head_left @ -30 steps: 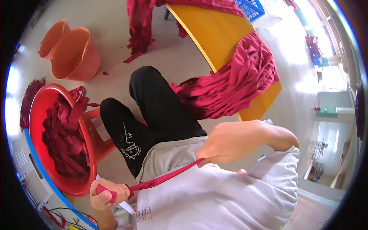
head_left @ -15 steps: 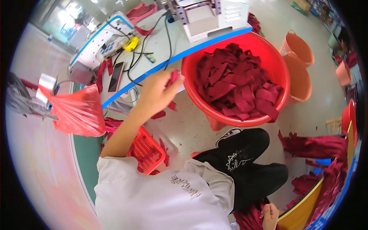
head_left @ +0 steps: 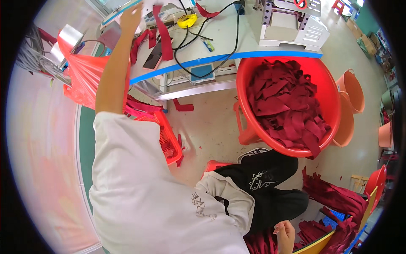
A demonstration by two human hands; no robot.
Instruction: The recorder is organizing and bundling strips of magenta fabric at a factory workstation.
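My left arm stretches up to the far left. There my left hand is beside the white machine on the table, its fingers smeared by motion and partly cut by the top edge. Close to it, a dark red fabric strip lies across the table top and hangs toward the front edge. Low in the picture, my right hand has its fingers curled together; what they hold, if anything, is hidden. Beside that hand hangs a bundle of dark red strips.
A big red tub heaped with dark red fabric pieces stands right of the table. A phone, yellow tape measure and black cables lie on top. A red basket stands on the floor below.
My left hand has moved up and left, from before the tub to the white machine. The view has shifted, and another red strip now lies on the table. My right hand stays low, fingers still curled.
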